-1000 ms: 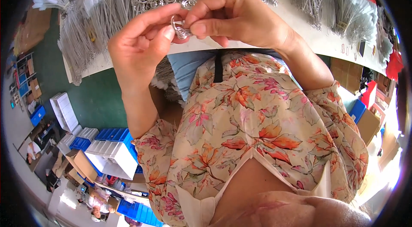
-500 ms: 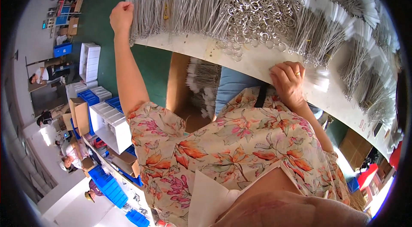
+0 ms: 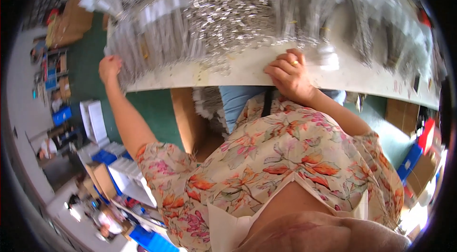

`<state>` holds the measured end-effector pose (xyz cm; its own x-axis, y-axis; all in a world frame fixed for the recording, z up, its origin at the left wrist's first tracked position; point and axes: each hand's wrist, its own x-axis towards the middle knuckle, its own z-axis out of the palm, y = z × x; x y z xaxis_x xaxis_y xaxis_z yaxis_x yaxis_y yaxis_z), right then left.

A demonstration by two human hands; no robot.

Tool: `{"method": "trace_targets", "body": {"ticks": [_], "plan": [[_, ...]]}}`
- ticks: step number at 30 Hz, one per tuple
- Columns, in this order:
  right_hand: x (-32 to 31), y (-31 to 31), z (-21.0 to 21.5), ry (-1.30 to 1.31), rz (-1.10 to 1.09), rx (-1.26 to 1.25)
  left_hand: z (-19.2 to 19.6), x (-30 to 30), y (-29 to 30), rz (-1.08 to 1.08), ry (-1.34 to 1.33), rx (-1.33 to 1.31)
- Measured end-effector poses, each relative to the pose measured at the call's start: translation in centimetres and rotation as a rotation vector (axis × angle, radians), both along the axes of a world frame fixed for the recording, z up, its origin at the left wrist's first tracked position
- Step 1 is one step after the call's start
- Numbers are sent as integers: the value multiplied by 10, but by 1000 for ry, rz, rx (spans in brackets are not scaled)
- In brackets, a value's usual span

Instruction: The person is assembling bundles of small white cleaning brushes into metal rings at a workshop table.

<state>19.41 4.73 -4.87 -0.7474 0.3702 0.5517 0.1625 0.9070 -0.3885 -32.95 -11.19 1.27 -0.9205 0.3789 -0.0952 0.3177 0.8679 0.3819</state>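
At the left end of the table [image 3: 243, 72], my left hand [image 3: 110, 66] is closed beside a row of thin wire brushes [image 3: 162, 38] with whitish bristles and looped metal stems. Whatever its fingers may hold is hidden. My right hand [image 3: 289, 73] rests at the table's near edge, fingers curled together and a ring on one finger; I cannot make out anything inside it. Between the hands and farther back spreads a heap of shiny metal rings [image 3: 231, 11]. More wire brushes [image 3: 309, 9] lie in bunches to the right of the heap, blurred by motion.
Below the table edge stands an open cardboard box [image 3: 183, 118] with more brushes inside. White crates [image 3: 94, 121] and blue bins [image 3: 152, 237] are on the left, where other people are at work. Cardboard [image 3: 403, 116] and red and blue things are at the right.
The view has turned, so the table edge now runs more level. My left hand appears lower and farther left, still by the brushes; my right hand stays curled at the edge.
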Motion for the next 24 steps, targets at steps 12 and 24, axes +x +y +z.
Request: {"method": "trace_targets", "body": {"ticks": [12,24], "plan": [[23,89,28,222,-335,-330,-50,90,80,-442,589,109],[33,182,29,-214,-779,-242,-2,144,63,-189,-221,689]]}}
